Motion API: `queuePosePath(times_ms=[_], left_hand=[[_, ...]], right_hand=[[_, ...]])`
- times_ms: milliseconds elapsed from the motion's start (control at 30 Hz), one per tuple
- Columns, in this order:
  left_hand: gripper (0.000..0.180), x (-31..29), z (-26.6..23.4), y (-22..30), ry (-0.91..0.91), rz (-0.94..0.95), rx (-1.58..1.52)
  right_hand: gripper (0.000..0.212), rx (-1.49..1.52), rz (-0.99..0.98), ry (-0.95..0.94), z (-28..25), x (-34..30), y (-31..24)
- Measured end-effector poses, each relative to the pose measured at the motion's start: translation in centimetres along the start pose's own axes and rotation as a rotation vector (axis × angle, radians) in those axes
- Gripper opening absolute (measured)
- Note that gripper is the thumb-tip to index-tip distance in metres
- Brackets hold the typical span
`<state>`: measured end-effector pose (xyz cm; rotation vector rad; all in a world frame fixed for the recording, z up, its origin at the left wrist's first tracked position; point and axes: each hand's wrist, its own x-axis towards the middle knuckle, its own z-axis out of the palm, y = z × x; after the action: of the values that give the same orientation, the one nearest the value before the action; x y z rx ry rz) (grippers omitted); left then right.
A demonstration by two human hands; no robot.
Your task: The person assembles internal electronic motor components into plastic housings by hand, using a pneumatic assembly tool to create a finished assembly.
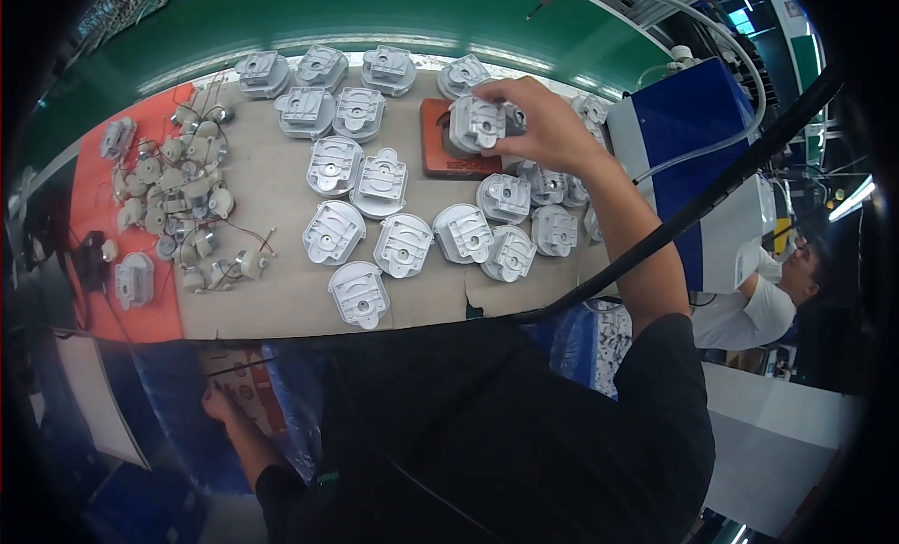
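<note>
My right hand (543, 123) is closed on a white plastic housing (476, 127), thumb and fingers at its right side. That housing sits at or just above an orange-red block fixture (436, 153); whether it touches is hidden. Similar white housings (381, 182) with round bases and ribbed tops stand around on the tan work surface (267, 160). Below the table edge at the left, my left hand (217, 404) hangs beside a blue plastic-lined container (178, 404). Its fingers are small and dim, so their hold cannot be made out.
Small motors with wires (183, 188) lie piled across an orange-red mat (98, 188) at the left. A blue and white machine (688, 123) stands at the right, with a thick black cable (712, 188) crossing before it. Farther right is another person (749, 301).
</note>
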<state>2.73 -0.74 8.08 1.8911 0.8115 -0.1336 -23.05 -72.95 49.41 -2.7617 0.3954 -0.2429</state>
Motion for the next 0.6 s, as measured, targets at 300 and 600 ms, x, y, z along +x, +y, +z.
queuePosePath(times_ms=[300, 600], left_hand=[[0.029, -15.3, -8.1, 24.2, 0.437, 0.635, -0.265], [0.016, -32.0, 6.3, 39.2, -0.634, 1.284, 0.064]], right_hand=[[0.060, 0.062, -0.014, -0.107, 1.3, 0.4, -0.3], [0.071, 0.004, -0.030, -0.075, 0.5, -1.0, -1.3]])
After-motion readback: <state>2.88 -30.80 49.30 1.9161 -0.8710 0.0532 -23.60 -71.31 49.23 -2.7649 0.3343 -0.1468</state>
